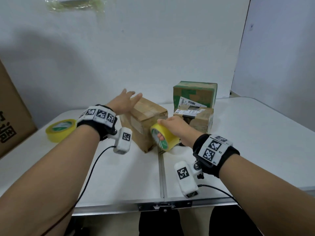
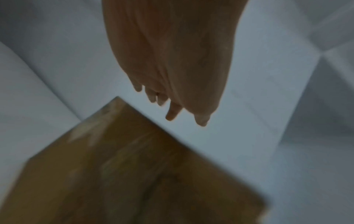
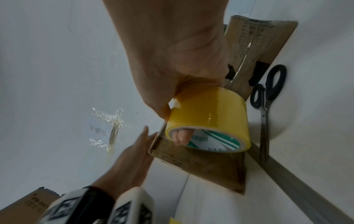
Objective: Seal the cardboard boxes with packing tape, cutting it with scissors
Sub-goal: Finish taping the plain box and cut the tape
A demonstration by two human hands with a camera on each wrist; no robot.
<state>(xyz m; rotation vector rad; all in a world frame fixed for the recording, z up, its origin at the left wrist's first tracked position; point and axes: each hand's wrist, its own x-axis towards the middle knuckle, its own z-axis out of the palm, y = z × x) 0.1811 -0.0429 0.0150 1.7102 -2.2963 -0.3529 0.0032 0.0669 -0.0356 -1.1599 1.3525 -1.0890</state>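
Note:
A brown cardboard box [image 1: 144, 116] stands on the white table [image 1: 119, 176], one corner turned toward me. My left hand [image 1: 127, 99] reaches over its far left edge with straight fingers; in the left wrist view the fingertips [image 2: 172, 115] hang just past the box [image 2: 134, 174] corner, and contact is unclear. My right hand [image 1: 170, 126] grips a yellow tape roll [image 1: 163, 137] against the box's near right side, fingers hooked through its core [image 3: 180, 136]. Black-handled scissors [image 3: 266, 106] lie on the table right of the roll [image 3: 208, 115].
A second yellow tape roll [image 1: 60, 130] lies at the left. Two more boxes stand at the back right, one with green tape [image 1: 195, 94] and a lower one [image 1: 196, 121]. A large carton [image 1: 12, 116] borders the table's left side. Crumpled tape [image 1: 75, 4] sticks to the wall.

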